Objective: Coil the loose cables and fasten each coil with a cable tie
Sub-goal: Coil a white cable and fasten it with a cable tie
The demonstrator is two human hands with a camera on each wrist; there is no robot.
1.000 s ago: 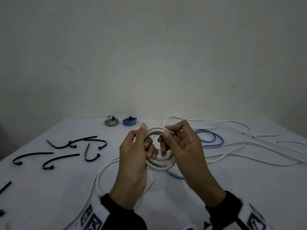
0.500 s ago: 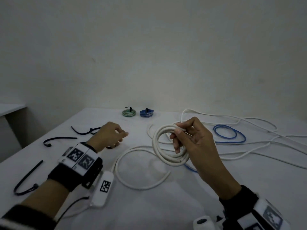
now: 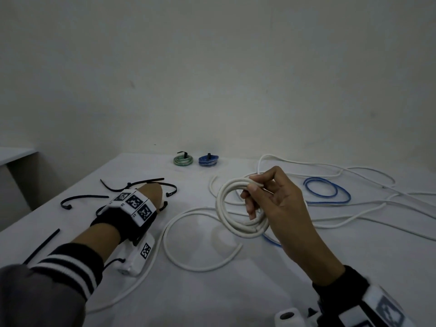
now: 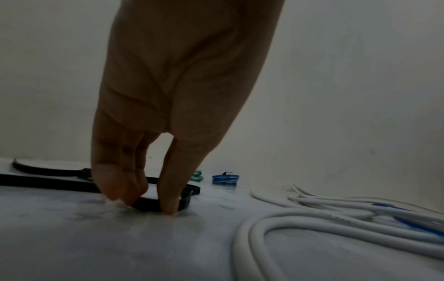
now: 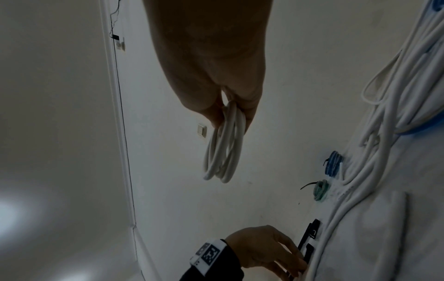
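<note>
Since a second ago the left hand (image 3: 151,192) has let go of the white coil (image 3: 238,208) and gone out to the left of it, down to the black cable ties (image 3: 82,199) on the white table (image 3: 212,291); half a second ago it hung above them, now its fingertips (image 4: 168,205) press on the table at one black cable tie (image 4: 149,204), thumb on one side and fingers on the other, closing round the strap. Whether the tie is lifted yet I cannot tell. The camera has also swung left of the coil.

The right hand (image 3: 276,204) alone holds the white coil above the table, thumb and curled fingers pinching its right side with the cut cable end tucked under the thumb. The loose tail (image 3: 179,234) drops from the coil and sweeps in a wide arc on the table below and left of it.

Judging by its thickness and the rounded loops, this cable is springy and fairly stiff, light enough for one hand, and likely to unwind if the pinch eases; the grip belongs where the turns and the cut end meet. The tie looks thin, flat and lying close to the surface, so it probably needs a fingernail pinch near its raised head.

Behind the coil, a green coil (image 3: 183,159) and a blue coil (image 3: 208,160) sit already tied; right of it lies a loose blue cable (image 3: 328,190)
</note>
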